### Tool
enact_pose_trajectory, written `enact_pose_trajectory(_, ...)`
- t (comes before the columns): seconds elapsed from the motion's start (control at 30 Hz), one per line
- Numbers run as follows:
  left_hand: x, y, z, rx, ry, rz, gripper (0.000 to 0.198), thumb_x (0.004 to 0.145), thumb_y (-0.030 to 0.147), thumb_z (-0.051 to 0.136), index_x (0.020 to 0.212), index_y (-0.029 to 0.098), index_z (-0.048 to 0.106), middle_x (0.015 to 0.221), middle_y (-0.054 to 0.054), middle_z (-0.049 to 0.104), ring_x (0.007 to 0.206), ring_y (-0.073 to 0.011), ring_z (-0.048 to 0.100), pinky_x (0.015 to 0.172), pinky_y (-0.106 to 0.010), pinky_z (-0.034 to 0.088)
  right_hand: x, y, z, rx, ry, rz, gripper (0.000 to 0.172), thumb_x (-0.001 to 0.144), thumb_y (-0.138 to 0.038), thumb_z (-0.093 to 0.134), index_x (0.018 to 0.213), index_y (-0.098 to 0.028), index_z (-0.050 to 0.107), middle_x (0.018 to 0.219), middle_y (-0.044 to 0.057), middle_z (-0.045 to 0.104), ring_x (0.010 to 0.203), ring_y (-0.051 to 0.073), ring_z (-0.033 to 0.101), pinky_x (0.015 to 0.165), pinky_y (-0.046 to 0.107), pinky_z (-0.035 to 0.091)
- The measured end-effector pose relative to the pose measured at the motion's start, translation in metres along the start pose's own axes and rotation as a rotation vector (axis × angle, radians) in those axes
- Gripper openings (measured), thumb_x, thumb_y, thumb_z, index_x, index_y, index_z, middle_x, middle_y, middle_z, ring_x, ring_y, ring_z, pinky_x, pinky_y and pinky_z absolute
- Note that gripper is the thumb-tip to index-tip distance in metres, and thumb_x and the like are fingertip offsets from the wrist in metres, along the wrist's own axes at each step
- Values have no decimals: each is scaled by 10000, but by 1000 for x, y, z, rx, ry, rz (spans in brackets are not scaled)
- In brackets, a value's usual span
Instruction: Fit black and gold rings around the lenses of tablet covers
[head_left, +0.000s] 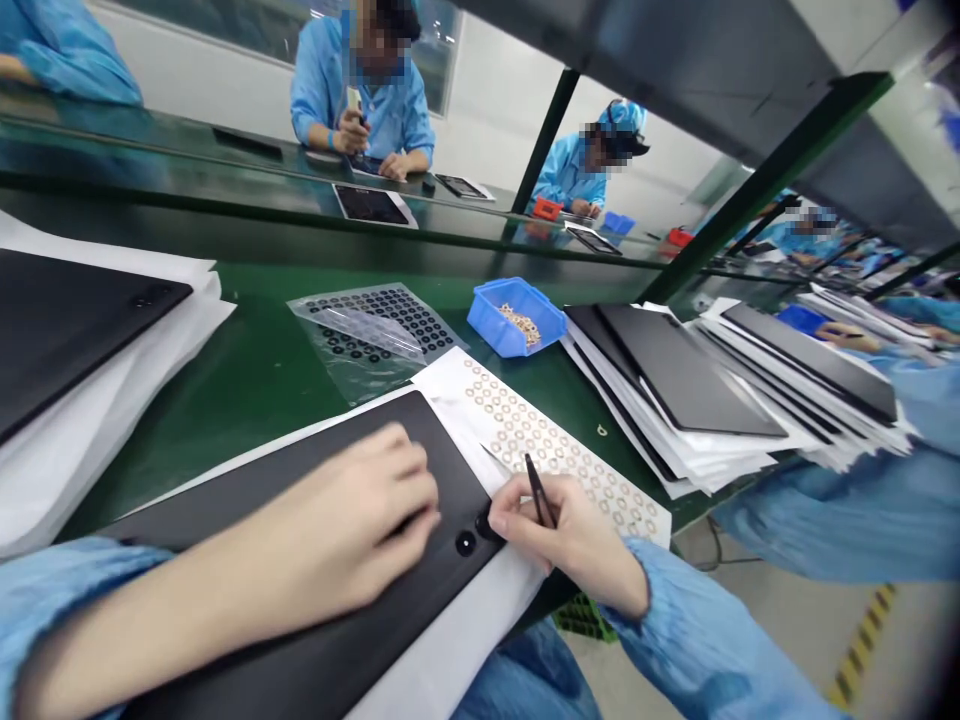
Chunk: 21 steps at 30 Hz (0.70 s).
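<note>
A dark flat panel [300,480] lies on white paper in front of me, with two round black rings near its right corner. My left hand [375,515] rests over the panel, its fingers curled; whether anything is under them is hidden. Black tweezers [538,490] are held in my right hand [555,525], whose thumb and forefinger are pinched together at the upper ring. Beneath and beside that hand lies a white sheet [525,430] with rows of small tan rings.
A blue bin [517,315] holds small tan pieces. Left of it is a clear sheet [382,335] of black rings. Stacked panels stand at the right [690,370] and left [67,320]. A shelf post [772,180] rises behind. Other people work across the bench and at right.
</note>
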<state>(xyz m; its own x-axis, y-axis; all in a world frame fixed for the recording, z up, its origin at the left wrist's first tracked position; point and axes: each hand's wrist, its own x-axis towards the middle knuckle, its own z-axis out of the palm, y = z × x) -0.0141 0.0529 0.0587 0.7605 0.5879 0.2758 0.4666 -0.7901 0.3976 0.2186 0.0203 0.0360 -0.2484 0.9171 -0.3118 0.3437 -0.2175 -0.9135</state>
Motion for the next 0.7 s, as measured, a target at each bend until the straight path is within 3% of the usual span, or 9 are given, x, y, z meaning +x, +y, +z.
enact_pose_trajectory(0.1, -2, 10, 20, -80, -145, -13, 195, 907, 159, 396, 746, 184, 503, 748, -14, 499, 749, -165, 440, 696, -286, 375, 5, 1, 5, 52, 31, 21, 129, 693, -295, 644, 664, -186, 583, 377, -81, 396, 318, 61, 315, 343, 205, 237)
enact_pose_trajectory(0.23, -3, 0, 26, -147, -159, -59, 139, 901, 154, 413, 778, 187, 470, 774, -1, 476, 770, -162, 423, 722, -290, 355, 4, -6, 8, -4, 72, -37, 112, 707, -274, 619, 648, -190, 575, 418, -70, 408, 344, 73, 345, 348, 208, 258)
enact_pose_trajectory(0.4, -2, 0, 25, -129, -180, -61, 143, 895, 135, 409, 768, 181, 457, 767, -4, 462, 765, -171, 405, 708, -302, 334, -6, -3, 14, -366, 199, -368, 140, 760, -140, 549, 626, -177, 532, 516, -43, 431, 451, 79, 386, 431, 206, 302)
enact_pose_trajectory(0.57, 0, 3, 24, -99, -208, -70, 167, 906, 136, 382, 765, 172, 462, 771, -16, 455, 771, -180, 402, 721, -321, 344, -14, 1, 12, -668, 141, -598, 156, 828, -94, 496, 709, -164, 567, 668, 6, 497, 541, 98, 467, 498, 221, 363)
enact_pose_trajectory(0.63, 0, 5, 22, -74, -217, -63, 147, 914, 146, 372, 852, 170, 503, 830, -34, 464, 804, -191, 409, 733, -333, 358, -15, 0, 5, -587, 207, -623, 169, 873, -158, 500, 744, -167, 609, 700, 21, 538, 586, 109, 519, 539, 223, 406)
enact_pose_trajectory(0.7, -1, 7, 20, -31, -220, -27, 213, 908, 141, 379, 1060, 201, 516, 935, -56, 469, 850, -207, 417, 739, -342, 374, -15, 1, -1, -387, 346, -636, 284, 926, -275, 443, 741, -172, 633, 714, 36, 569, 650, 131, 560, 585, 237, 441)
